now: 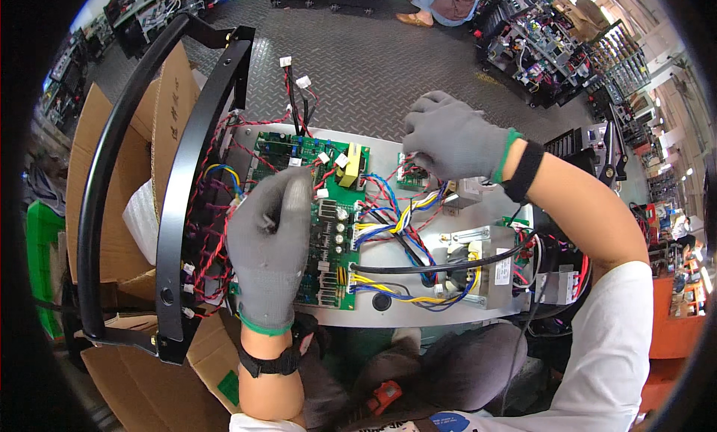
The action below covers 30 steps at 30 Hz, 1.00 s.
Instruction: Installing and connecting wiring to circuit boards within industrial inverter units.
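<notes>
My left hand (270, 245), in a grey glove, is over the large green circuit board (340, 241). Its fingers are pinched together beside small white plugs (323, 157) on red wires; whatever they grip is hidden. My right hand (457, 135), gloved too, curls closed above a small green board (411, 176) on the metal plate's far side. Thin red wires run close under its fingertips, but I cannot make out what is held. Bundles of blue, yellow and white wires (403, 221) cross the metal plate (407, 312) between the boards and a transformer (467, 264).
A black handle frame (179, 200) rises at the left, beside an open cardboard box (101, 185). Loose black leads with white plugs (286, 62) stick up past the far edge. A black cable (441, 268) arches across the plate. Farther off, a person (448, 0) sits near other equipment.
</notes>
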Motion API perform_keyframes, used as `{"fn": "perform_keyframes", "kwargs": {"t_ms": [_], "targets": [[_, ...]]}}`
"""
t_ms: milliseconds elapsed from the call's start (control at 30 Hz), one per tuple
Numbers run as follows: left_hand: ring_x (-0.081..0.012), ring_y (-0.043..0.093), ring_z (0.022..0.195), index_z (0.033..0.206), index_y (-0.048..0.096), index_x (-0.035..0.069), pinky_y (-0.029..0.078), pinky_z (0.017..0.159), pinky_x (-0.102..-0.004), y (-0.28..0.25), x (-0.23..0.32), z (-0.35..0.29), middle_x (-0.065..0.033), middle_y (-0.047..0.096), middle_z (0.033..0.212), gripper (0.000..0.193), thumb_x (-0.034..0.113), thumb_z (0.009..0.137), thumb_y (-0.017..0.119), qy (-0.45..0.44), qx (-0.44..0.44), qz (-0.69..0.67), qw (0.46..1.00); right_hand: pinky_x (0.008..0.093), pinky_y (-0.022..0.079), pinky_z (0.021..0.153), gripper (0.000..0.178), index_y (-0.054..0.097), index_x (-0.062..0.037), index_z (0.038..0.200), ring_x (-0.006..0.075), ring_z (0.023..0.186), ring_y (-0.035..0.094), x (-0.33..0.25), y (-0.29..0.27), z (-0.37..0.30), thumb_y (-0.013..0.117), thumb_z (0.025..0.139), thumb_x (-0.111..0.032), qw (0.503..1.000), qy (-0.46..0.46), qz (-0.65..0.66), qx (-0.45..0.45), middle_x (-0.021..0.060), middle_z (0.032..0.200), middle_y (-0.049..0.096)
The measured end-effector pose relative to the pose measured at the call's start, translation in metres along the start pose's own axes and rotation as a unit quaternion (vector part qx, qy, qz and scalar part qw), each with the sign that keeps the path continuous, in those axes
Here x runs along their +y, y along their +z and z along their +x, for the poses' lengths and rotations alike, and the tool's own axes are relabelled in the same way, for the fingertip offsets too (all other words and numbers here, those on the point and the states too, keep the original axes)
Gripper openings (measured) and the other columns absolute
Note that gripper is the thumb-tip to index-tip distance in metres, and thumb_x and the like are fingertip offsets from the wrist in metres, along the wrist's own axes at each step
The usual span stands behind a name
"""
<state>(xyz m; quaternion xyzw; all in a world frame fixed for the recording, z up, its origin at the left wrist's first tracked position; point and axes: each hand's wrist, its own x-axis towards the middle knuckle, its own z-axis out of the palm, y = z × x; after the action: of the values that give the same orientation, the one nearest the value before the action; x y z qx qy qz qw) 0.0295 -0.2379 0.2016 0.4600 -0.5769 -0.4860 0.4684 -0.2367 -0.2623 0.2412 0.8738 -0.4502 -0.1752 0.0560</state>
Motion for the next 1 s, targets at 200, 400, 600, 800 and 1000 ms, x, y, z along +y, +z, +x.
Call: {"fn": "perform_keyframes", "kwargs": {"t_ms": [200,400,600,800,1000], "targets": [[-0.0039,0.052,0.065,0.104,0.067,0.001,0.037,0.055,-0.0178,0.002,0.001,0.001,-0.0025,0.066,0.083,0.026,0.023,0.093,0.056,-0.023,0.032,-0.014,0.999,0.0377,0.043,0.082,0.013,0.067,-0.013,0.08,0.0241,0.092,0.056,0.003,-0.005,-0.008,0.067,0.069,-0.021,0.999,-0.004,-0.043,0.0,0.0054,0.086,0.06],[-0.0055,0.053,0.064,0.102,0.067,0.0,0.041,0.058,-0.0195,0.005,0.004,0.004,-0.0022,0.064,0.079,0.024,0.019,0.092,0.057,-0.06,0.066,-0.066,0.994,0.0371,0.044,0.081,0.017,0.068,-0.0142,0.086,0.0229,0.095,0.057,-0.004,-0.013,-0.002,0.067,0.07,-0.02,0.996,-0.005,-0.06,-0.059,0.0049,0.091,0.062],[-0.0056,0.055,0.069,0.104,0.066,-0.001,0.043,0.062,-0.0196,0.003,0.008,0.003,-0.0036,0.066,0.084,0.024,0.017,0.091,0.058,-0.083,0.032,-0.074,0.993,0.0358,0.044,0.082,0.02,0.067,-0.0154,0.091,0.0225,0.095,0.058,-0.007,-0.015,-0.003,0.067,0.072,-0.023,0.994,-0.004,-0.077,-0.074,0.0047,0.088,0.063],[-0.0102,0.063,0.073,0.098,0.068,0.001,0.049,0.065,-0.025,0.024,-0.005,-0.006,-0.0094,0.068,0.084,0.016,0.01,0.086,0.064,0.001,-0.061,-0.028,0.998,0.0337,0.046,0.078,0.01,0.067,-0.0146,0.084,0.0216,0.092,0.059,-0.002,-0.021,-0.001,0.063,0.076,-0.02,0.987,-0.015,-0.133,-0.085,0.0037,0.087,0.062],[-0.0242,0.066,0.067,0.092,0.068,0.003,0.051,0.061,-0.0296,0.033,-0.016,-0.016,-0.0143,0.066,0.081,0.014,0.012,0.081,0.067,0.129,-0.177,0.156,0.963,0.0404,0.05,0.069,0.016,0.063,-0.0113,0.091,0.0263,0.085,0.06,-0.006,-0.016,0.015,0.06,0.076,-0.017,0.995,0.016,-0.079,-0.066,0.0096,0.09,0.058]]}}
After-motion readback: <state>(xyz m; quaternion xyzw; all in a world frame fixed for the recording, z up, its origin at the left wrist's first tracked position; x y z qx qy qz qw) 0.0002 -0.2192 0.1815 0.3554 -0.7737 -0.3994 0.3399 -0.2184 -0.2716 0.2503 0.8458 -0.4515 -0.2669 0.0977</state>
